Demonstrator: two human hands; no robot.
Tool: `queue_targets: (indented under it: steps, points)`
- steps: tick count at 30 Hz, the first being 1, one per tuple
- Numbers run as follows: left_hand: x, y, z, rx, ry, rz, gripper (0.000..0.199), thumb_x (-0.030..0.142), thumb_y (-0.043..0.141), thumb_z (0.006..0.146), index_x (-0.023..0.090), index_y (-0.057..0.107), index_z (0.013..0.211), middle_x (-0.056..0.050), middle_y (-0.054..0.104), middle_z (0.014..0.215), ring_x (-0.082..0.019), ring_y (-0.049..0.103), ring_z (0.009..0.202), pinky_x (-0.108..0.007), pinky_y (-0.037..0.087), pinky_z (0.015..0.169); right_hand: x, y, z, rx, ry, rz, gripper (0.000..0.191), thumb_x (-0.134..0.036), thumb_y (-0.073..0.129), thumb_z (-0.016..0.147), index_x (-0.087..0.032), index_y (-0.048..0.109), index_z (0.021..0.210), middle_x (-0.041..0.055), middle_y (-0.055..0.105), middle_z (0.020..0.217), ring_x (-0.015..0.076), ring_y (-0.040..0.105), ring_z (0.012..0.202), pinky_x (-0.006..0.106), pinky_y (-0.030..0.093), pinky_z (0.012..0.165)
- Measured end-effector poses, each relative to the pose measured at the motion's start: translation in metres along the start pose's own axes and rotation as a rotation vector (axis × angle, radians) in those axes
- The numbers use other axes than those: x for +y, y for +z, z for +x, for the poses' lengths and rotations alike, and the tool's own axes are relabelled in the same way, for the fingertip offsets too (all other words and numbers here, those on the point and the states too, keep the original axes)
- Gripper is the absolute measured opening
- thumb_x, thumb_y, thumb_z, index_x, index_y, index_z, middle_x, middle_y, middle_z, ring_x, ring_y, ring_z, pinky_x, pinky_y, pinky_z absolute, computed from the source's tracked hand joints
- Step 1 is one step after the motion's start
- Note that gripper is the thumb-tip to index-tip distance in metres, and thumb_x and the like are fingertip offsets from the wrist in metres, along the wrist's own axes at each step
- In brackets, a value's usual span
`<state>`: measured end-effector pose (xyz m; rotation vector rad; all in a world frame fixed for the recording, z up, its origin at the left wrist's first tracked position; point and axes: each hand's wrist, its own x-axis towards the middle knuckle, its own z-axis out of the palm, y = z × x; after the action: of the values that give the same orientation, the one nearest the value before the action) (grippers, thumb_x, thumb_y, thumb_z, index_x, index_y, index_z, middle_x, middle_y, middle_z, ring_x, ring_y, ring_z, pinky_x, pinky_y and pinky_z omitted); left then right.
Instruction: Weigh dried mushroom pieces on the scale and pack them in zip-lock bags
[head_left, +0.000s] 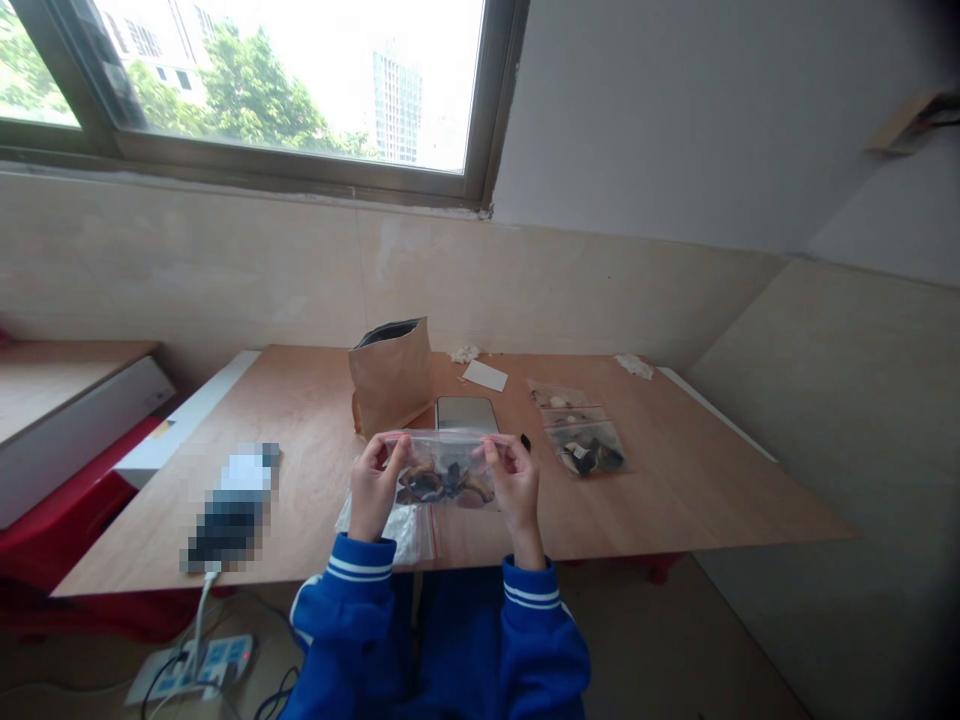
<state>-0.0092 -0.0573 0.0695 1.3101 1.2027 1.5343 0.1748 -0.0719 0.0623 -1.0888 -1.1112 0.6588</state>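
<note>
Head view: the left hand (373,488) and right hand (516,490) pinch the top corners of a clear zip bag (480,462) of what look like dried mushrooms (442,486), held just above the plywood bench (697,490); it should handle light, limp and slippery, safest gripped along its seal.

No legible text is found, with nothing read on the clear plastic zip bag (446,472), the white-and-black pixelated bottle (231,508) blurred beyond reading

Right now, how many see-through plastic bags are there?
4. A clear zip bag is pinched by the left hand and right hand. A crumpled bag lies beneath it. An upper bag and lower bag lie rightward. Others may be hidden.
</note>
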Motion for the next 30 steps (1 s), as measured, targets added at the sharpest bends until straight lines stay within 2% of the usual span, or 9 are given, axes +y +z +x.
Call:
queue_targets:
  steps: [7,11,16,22,30]
  points:
    - [-0.0040,0.0068,-0.0036,0.045,0.043,0.058,0.030,0.050,0.061,0.083,0.020,0.063,0.088,0.000,0.067,0.070,-0.016,0.065,0.065,-0.025,0.051,0.061,-0.0006,0.0021,0.0001,0.055,0.010,0.000,0.028,-0.046,0.065,0.083,-0.018,0.064,0.081,0.0024,0.070,0.068,0.0146,0.062,0.060,0.025,0.049,0.056]
    - [-0.0038,0.0095,-0.0050,0.024,0.035,0.021,0.030,0.050,0.062,0.083,0.021,0.064,0.088,0.000,0.067,0.071,-0.015,0.063,0.066,-0.025,0.050,0.061,-0.0014,0.0037,0.0008,0.077,0.011,0.038,0.029,-0.047,0.063,0.084,-0.018,0.063,0.081,0.0021,0.070,0.068,0.0139,0.060,0.059,0.026,0.050,0.060]
    - [-0.0017,0.0090,-0.0056,-0.001,0.061,-0.027,0.032,0.050,0.067,0.079,0.019,0.067,0.084,-0.001,0.068,0.074,-0.016,0.063,0.068,-0.025,0.051,0.063,-0.0009,0.0033,0.0006,0.024,0.015,0.063,0.030,-0.048,0.065,0.082,-0.019,0.064,0.082,0.0021,0.070,0.070,0.0147,0.061,0.061,0.028,0.052,0.063]
    - [0.0021,0.0089,-0.0070,0.006,0.037,-0.057,0.033,0.051,0.068,0.077,0.018,0.069,0.083,-0.002,0.069,0.074,-0.016,0.064,0.068,-0.025,0.051,0.060,0.0010,0.0025,-0.0004,-0.019,0.072,0.090,0.030,-0.048,0.070,0.078,-0.019,0.067,0.083,0.0026,0.070,0.071,0.0151,0.061,0.061,0.027,0.050,0.057]
    - [-0.0019,0.0096,-0.0079,0.027,0.071,-0.023,0.032,0.049,0.069,0.077,0.018,0.067,0.083,-0.003,0.070,0.078,-0.017,0.066,0.072,-0.025,0.052,0.064,-0.0018,0.0005,-0.0002,-0.025,-0.001,0.077,0.021,-0.041,0.070,0.079,-0.020,0.065,0.078,0.0001,0.068,0.068,0.0144,0.061,0.061,0.028,0.050,0.063]
